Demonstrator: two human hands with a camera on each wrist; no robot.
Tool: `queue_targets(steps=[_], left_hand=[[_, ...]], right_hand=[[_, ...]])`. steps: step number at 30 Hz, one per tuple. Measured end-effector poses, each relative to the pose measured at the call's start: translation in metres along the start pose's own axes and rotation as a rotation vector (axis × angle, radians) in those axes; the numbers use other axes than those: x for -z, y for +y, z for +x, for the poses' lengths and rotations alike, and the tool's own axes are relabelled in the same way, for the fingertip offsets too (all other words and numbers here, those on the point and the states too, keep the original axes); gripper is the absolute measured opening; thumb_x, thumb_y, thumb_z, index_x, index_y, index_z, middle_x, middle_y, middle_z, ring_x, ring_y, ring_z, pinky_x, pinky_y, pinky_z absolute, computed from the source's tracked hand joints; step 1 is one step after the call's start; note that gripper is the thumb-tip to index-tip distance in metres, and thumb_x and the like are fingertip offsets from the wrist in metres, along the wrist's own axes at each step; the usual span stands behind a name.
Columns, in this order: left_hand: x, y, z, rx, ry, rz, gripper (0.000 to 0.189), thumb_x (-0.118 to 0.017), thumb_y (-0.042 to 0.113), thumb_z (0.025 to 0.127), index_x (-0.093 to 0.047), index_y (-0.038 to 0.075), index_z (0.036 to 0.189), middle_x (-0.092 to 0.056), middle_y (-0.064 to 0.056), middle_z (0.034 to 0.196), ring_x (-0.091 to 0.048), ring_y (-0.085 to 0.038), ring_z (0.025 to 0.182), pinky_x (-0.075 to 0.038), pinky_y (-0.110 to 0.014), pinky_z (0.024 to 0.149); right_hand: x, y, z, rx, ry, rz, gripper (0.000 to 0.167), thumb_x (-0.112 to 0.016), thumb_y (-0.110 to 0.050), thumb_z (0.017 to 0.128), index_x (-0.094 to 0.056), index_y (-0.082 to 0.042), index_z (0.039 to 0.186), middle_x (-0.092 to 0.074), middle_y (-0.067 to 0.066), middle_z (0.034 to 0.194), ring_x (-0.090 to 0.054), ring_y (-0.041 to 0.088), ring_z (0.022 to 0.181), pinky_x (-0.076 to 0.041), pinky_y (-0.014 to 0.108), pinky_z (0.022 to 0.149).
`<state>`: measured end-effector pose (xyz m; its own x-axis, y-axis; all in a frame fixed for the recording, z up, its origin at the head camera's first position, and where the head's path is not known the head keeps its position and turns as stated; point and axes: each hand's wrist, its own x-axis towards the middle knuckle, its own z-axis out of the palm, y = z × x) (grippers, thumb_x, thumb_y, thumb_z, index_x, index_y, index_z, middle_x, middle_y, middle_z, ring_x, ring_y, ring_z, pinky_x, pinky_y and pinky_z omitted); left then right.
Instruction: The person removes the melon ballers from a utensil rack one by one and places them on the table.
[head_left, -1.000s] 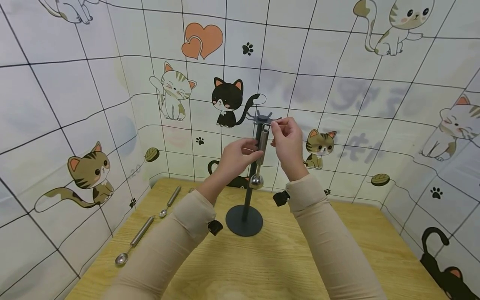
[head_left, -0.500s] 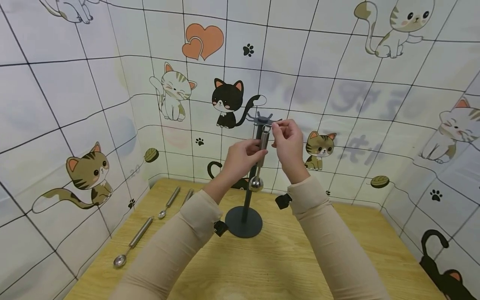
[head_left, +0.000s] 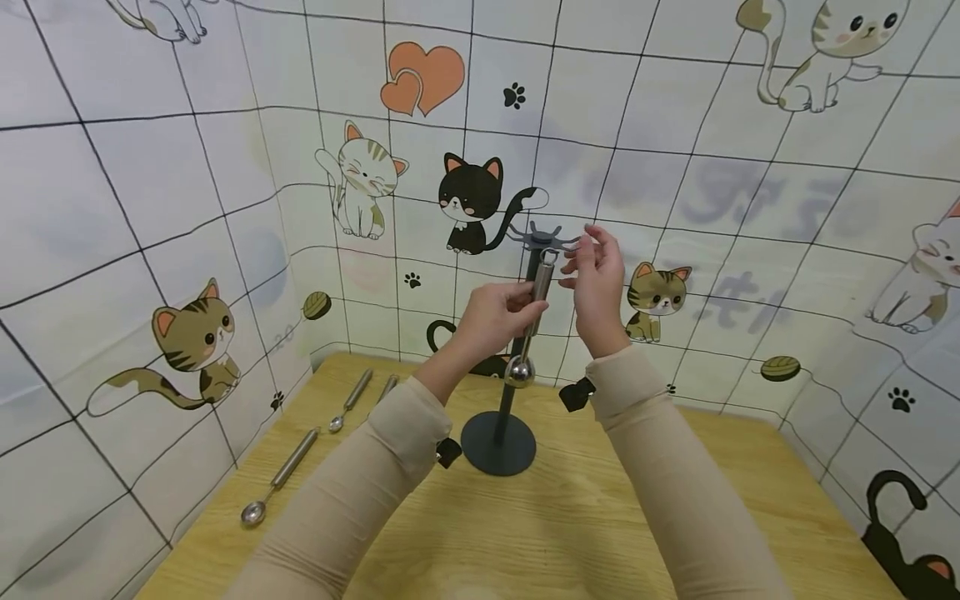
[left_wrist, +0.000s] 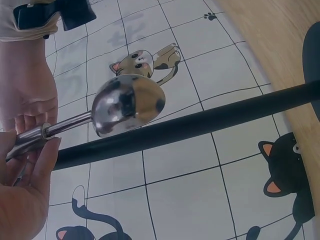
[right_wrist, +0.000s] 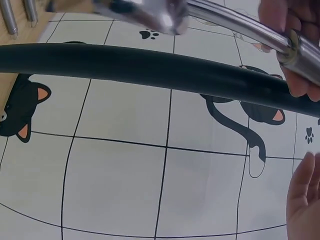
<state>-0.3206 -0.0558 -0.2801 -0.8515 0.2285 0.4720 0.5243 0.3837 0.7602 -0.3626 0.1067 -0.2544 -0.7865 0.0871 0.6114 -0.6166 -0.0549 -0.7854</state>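
My left hand (head_left: 491, 321) pinches the handle of a metal scoop (head_left: 520, 372) between thumb and fingers. The scoop hangs bowl down in front of the post of a dark utensil stand (head_left: 498, 446), with its end ring right by the hooks at the top. In the left wrist view its polished round bowl (left_wrist: 129, 105) overlaps the post (left_wrist: 200, 122). My right hand (head_left: 597, 287) is beside the hooks, fingers apart and holding nothing. Part of that hand (right_wrist: 305, 200) also shows at the right wrist view's lower right edge.
On the left of the wooden table (head_left: 585, 517) lie a larger metal scoop (head_left: 279, 479) and a smaller one (head_left: 351, 400). Another metal handle (head_left: 388, 386) is partly hidden by the left sleeve. A cat-print tiled sheet (head_left: 420, 208) stands close behind the stand.
My right hand has let go of the scoop's ring end and drawn slightly right, its fingers spreading. The left hand still holds the handle. The head view has turned slightly left.
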Motion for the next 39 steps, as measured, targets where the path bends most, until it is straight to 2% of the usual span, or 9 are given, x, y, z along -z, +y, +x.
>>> queue_targets(steps=[4,7,12,16,19,25,32,39], left_hand=[[0.000,0.001,0.000,0.010,-0.023,-0.025,0.046,-0.068,0.027,0.100,-0.060,0.007,0.141,-0.075,-0.012,0.110,-0.073,-0.016,0.085,-0.060,-0.024,0.067],[0.001,0.001,-0.001,0.016,-0.038,-0.039,0.047,-0.066,0.028,0.101,-0.059,0.008,0.143,-0.074,-0.012,0.113,-0.073,-0.016,0.089,-0.060,-0.024,0.068],[0.000,-0.002,-0.002,-0.016,-0.043,-0.033,0.045,-0.065,0.028,0.102,-0.061,0.010,0.142,-0.074,-0.009,0.112,-0.072,-0.014,0.093,-0.060,-0.024,0.069],[0.000,-0.004,-0.003,-0.025,0.002,-0.046,0.046,-0.068,0.027,0.100,-0.061,0.010,0.142,-0.075,-0.006,0.108,-0.072,-0.014,0.089,-0.060,-0.024,0.069],[0.001,-0.002,-0.005,-0.014,0.026,-0.070,0.049,-0.070,0.026,0.098,-0.059,0.012,0.144,-0.075,-0.005,0.108,-0.071,-0.014,0.090,-0.060,-0.025,0.068],[0.002,0.005,-0.008,-0.008,-0.002,-0.121,0.048,-0.071,0.025,0.097,-0.061,0.012,0.142,-0.075,-0.005,0.108,-0.071,-0.014,0.092,-0.061,-0.027,0.068],[0.002,0.010,-0.012,-0.018,-0.016,-0.153,0.046,-0.069,0.025,0.098,-0.062,0.011,0.141,-0.075,-0.006,0.107,-0.072,-0.014,0.092,-0.061,-0.028,0.067],[0.002,0.014,-0.016,-0.027,-0.015,-0.169,0.045,-0.070,0.024,0.098,-0.063,0.012,0.141,-0.075,-0.005,0.106,-0.072,-0.014,0.092,-0.061,-0.029,0.067]], right_hand=[[0.000,-0.003,0.006,-0.053,-0.035,0.011,0.042,-0.054,-0.034,0.104,-0.063,-0.001,0.129,-0.059,0.002,0.100,-0.057,0.016,0.086,-0.056,0.024,0.070],[-0.001,-0.003,0.007,-0.093,-0.050,0.097,0.037,-0.060,-0.031,0.102,-0.067,0.000,0.120,-0.061,0.002,0.096,-0.058,0.015,0.084,-0.055,0.024,0.070],[-0.001,-0.002,0.009,-0.157,-0.068,0.233,0.033,-0.062,-0.028,0.101,-0.067,0.000,0.118,-0.062,0.003,0.095,-0.058,0.014,0.083,-0.054,0.024,0.067],[-0.001,-0.002,0.009,-0.160,-0.078,0.230,0.039,-0.062,-0.030,0.101,-0.064,0.004,0.121,-0.062,0.005,0.095,-0.058,0.014,0.082,-0.053,0.024,0.066],[-0.001,-0.002,0.009,-0.161,-0.083,0.220,0.037,-0.062,-0.030,0.101,-0.065,0.002,0.120,-0.061,0.006,0.095,-0.058,0.014,0.081,-0.054,0.024,0.065],[0.001,-0.003,0.010,-0.167,-0.074,0.221,0.026,-0.063,-0.030,0.101,-0.071,-0.007,0.112,-0.063,0.004,0.096,-0.058,0.014,0.084,-0.055,0.025,0.066],[0.001,-0.004,0.010,-0.159,-0.068,0.196,0.027,-0.062,-0.030,0.101,-0.071,-0.007,0.112,-0.064,0.002,0.094,-0.058,0.014,0.083,-0.055,0.026,0.067],[0.002,-0.003,0.008,-0.144,-0.083,0.187,0.029,-0.062,-0.032,0.101,-0.071,-0.007,0.111,-0.064,0.007,0.096,-0.059,0.016,0.085,-0.058,0.028,0.071]])
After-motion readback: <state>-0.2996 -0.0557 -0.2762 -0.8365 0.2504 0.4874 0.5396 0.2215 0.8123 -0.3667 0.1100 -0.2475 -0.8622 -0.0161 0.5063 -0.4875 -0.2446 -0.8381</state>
